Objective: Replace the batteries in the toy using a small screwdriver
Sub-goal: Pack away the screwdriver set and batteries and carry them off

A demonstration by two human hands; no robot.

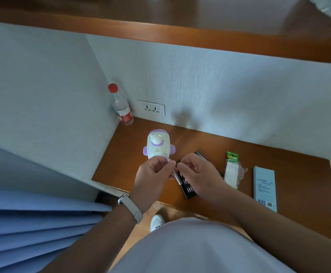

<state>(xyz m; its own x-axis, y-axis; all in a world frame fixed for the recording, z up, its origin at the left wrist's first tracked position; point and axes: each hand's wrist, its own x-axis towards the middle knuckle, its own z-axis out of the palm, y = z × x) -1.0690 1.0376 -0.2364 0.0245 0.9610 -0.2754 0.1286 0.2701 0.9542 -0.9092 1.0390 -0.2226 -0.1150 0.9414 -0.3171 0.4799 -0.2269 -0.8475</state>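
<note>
1. Pinching the screwdriver in the curled fingers of the left grip, above the worktop; nipping at its end with the right grip, perhaps on a bit, too small to tell.
2. Leaving the toy upright on the worktop just behind the left grip, seemingly untouched; no sight of its battery door from here, so probably not yet opened.
3. Risk of dropping a tiny bit through a slack pinch; likely to bounce off the near edge to the floor, or get lost in the open bit case lying right under both grips.
4. Risk of fitting a wrong or half-seated bit; likely to slip out of the small screw and chew its head, jamming the door.
5. Risk of toppling the toy; tall on a narrow base, easily pushed over by driver pressure without a steadying grip.
6. Risk of losing the screw once out; smooth worktop, with no tray or dish in view to catch it.
7. Risk of sweeping the case aside in reaching for the battery pack, just to its right; better to lift over than drag across.
</note>
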